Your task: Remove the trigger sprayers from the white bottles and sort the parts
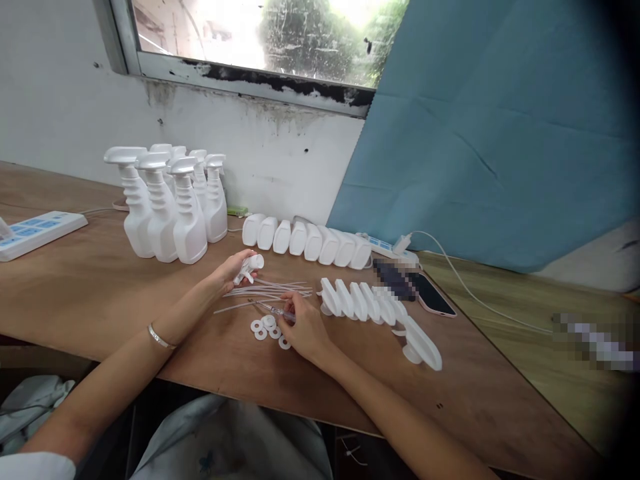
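Observation:
My left hand (233, 268) is closed around a white trigger sprayer part (249, 268), its round end facing right. A slim screwdriver (274, 309) with a clear handle is gripped in my right hand (304, 325), its thin shaft pointing left. Beneath and between the hands lie several thin white tubes (280, 289), spread loosely on the table. Just left of my right hand are several flat white rings (261, 333). A row of white curved sprayer shrouds (367, 301) lies to the right of that hand, with one larger-looking shroud (423, 343) at the near end.
Assembled white spray bottles (165, 217) stand upright at the back left. Several white bottles (313, 243) lie in a row along the wall. Phones (431, 293) and a power strip (385, 249) with a cable are at right; another power strip (45, 233) is at far left.

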Demonstrator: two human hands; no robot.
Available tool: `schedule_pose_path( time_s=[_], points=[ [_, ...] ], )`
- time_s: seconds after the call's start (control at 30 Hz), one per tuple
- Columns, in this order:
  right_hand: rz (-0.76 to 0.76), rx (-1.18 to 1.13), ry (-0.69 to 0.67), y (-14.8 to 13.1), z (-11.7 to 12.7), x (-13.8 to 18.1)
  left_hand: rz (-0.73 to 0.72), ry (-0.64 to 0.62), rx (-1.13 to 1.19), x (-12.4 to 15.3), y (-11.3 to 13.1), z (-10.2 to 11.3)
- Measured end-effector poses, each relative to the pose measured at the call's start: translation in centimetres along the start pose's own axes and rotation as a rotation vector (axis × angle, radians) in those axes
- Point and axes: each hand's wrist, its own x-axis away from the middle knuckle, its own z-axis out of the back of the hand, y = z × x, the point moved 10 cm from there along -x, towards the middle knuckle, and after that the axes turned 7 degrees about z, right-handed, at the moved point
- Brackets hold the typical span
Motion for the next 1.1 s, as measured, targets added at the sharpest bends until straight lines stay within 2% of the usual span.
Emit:
schedule_pose_path(
  time_s=[0.17, 0.3, 0.43, 0.57, 0.8, 1.0, 1.1],
  points=[
    [0.17, -0.168, 0.296, -2.0, 3.7, 0.2, -0.039, 0.063, -0.048, -0.4, 0.6, 0.7],
    [0.259, -0.167, 0.478, -3.1, 6.2, 1.0, -0.002, 0.001, -0.104, -0.2, 0.0, -0.3],
    [0.3, -0.118, 0.457, -3.6, 6.1, 1.0, 0.053, -0.084, -0.165, 0.7, -1.2, -2.2],
    [0.295, -0.072, 0.402, -3.3, 5.3, 0.8, 0.069, -0.098, -0.246, 1.5, -1.9, -3.3],
    [0.368, 0.052, 0.382, -3.9, 4.7, 1.1, 0.016, 0.017, -0.409, 1.2, -1.8, -2.6],
    [0.55, -0.108, 0.364, -5.5, 4.5, 2.0, 0.073, 0.04, -0.598, 1.8, -2.6, -2.8],
    [0.573, -0.13, 0.394, -5.8, 5.0, 2.1, 0.104, 0.011, -0.657, 2.1, -3.2, -3.2]
  ],
)
